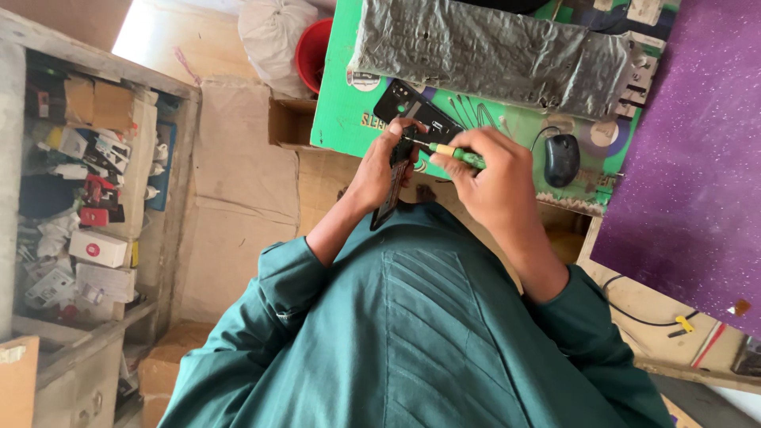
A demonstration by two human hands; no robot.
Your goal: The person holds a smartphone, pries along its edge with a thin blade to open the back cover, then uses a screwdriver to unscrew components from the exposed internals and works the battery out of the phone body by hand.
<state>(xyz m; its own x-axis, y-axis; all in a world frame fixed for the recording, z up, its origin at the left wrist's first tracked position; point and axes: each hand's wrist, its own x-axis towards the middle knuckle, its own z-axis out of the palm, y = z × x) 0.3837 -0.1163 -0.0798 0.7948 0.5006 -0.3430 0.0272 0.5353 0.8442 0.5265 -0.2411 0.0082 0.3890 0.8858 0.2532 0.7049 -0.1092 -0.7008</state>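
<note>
My left hand [379,168] grips a dark phone body [394,184] edge-on, held up in front of my green-sleeved chest. My right hand [489,178] holds a small screwdriver [452,152] with a green and yellow handle, its thin tip pointing left onto the top of the phone. Just beyond the hands, a black phone back cover [414,109] with a camera cutout lies on the green mat [345,103].
A plastic-wrapped keyboard [491,51] and a black mouse [561,158] rest on the green mat. A purple speckled panel [690,150] fills the right. Shelves [79,182] crammed with small boxes stand at left. A red bucket [311,49] and cardboard box [289,123] sit nearby.
</note>
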